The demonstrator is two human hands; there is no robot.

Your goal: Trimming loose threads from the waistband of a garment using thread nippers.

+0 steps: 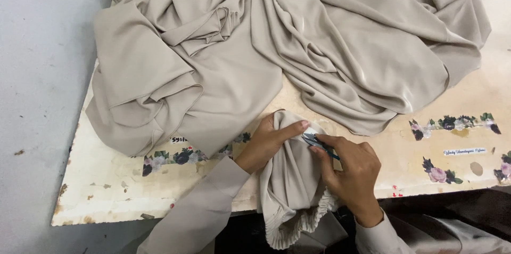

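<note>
A large beige satin garment [239, 57] lies crumpled across a worn white table [106, 185]. One part of it, a sleeve with a gathered elastic cuff [301, 222], hangs over the near edge. My left hand [266, 142] pinches a fold of this sleeve, thumb on top. My right hand [351, 177] holds small thread snips [316, 142] with dark blades, their tips touching the fabric right beside my left thumb. Both my arms wear beige sleeves.
Floral stickers [452, 123] and small labels dot the table surface near the front edge and right side. Grey floor [37, 100] lies to the left of the table. Dark cloth [452, 206] sits below the table's near edge at the right.
</note>
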